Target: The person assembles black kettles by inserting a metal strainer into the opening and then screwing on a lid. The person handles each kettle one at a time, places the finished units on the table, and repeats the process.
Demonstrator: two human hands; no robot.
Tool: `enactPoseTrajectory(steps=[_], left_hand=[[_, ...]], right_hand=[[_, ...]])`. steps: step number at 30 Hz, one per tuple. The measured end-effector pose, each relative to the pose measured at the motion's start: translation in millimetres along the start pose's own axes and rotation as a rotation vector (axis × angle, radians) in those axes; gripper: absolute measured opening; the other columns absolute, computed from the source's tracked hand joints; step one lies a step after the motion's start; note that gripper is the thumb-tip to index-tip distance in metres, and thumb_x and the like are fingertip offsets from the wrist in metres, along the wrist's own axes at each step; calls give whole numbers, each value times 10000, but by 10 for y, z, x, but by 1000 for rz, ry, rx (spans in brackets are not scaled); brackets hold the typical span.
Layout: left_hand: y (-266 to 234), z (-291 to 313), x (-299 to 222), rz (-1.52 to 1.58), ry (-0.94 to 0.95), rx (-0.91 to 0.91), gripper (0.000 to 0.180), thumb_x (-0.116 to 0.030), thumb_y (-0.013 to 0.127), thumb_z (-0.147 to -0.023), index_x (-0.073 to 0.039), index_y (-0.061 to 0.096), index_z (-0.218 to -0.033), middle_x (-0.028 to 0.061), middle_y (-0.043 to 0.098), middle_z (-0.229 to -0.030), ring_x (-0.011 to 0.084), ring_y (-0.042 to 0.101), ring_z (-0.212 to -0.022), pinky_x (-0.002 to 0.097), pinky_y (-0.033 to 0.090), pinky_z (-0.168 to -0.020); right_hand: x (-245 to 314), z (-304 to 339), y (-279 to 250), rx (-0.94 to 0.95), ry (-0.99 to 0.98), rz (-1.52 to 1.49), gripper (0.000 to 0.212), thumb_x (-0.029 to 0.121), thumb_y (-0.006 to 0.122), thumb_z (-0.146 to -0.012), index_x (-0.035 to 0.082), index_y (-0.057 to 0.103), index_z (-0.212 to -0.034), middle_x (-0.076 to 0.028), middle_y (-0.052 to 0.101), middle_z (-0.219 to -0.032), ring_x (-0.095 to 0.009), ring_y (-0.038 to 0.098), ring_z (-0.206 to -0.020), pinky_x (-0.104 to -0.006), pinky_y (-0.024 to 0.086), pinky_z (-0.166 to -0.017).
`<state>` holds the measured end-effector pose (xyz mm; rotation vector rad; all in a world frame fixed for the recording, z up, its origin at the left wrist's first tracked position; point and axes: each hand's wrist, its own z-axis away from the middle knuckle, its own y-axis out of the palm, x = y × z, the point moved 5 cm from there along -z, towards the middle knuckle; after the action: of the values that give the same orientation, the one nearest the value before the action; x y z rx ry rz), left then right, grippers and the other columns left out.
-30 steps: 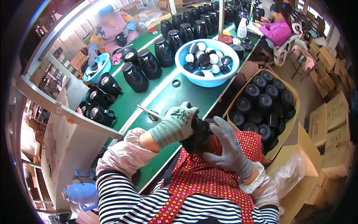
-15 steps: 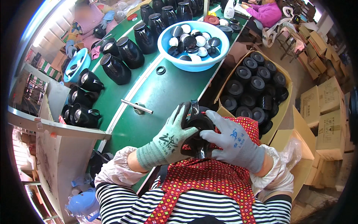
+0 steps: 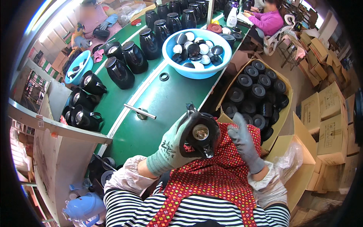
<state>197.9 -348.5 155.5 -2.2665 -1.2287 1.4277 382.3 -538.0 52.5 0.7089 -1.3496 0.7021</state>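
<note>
My left hand (image 3: 172,142), in a pale green glove with a dark palm, grips a black vacuum jug (image 3: 210,130) in front of my apron. Its round mouth faces up and shows a shiny silver lining. The jug's handle and spout stick out above and below the mouth. Just right of the jug, my right hand (image 3: 244,142), in a grey glove, is raised and apart from it. Its fingers are extended and I see nothing in them. On the green bench ahead lie a metal rod (image 3: 140,111) over a small round metal fitting (image 3: 142,114), and a black ring (image 3: 164,76).
A blue basin (image 3: 170,62) of black and white lids stands ahead. Several black jugs (image 3: 134,56) line the bench. To the right, a carton (image 3: 289,90) holds black round parts, with stacked boxes (image 3: 332,132) beyond. Two people (image 3: 266,20) work across the bench and farther off.
My right hand has left the jug and moved right. The jug's silver-lined mouth, covered or hidden before, now shows. My left hand keeps its hold.
</note>
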Motion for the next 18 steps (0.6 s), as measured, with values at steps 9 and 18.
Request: enactPoseTrajectory(steps=[9,18], left_hand=[[483,452,-102,246,-253,39,1302,-179,995,-772,68,114,-1699,259,472,-1551,356,598,-1349,453,550,-1103],[-442,633,1794,-777,-440,323,986,-235,865,-799,-44,380,-1636,286,462,-1585,486,465,-1455,539,377,-1243]], right_hand=[[-135,46,-524,-422,-86,-362,415,383,501,-1164,47,691,-1316,-34,688,-1282,-162,622,-1168,-344,487,-1080],[728,-453,-188,-94,-52,995,310,361,837,-845,60,812,-915,-156,676,-879,-334,693,-824,-428,564,-767]])
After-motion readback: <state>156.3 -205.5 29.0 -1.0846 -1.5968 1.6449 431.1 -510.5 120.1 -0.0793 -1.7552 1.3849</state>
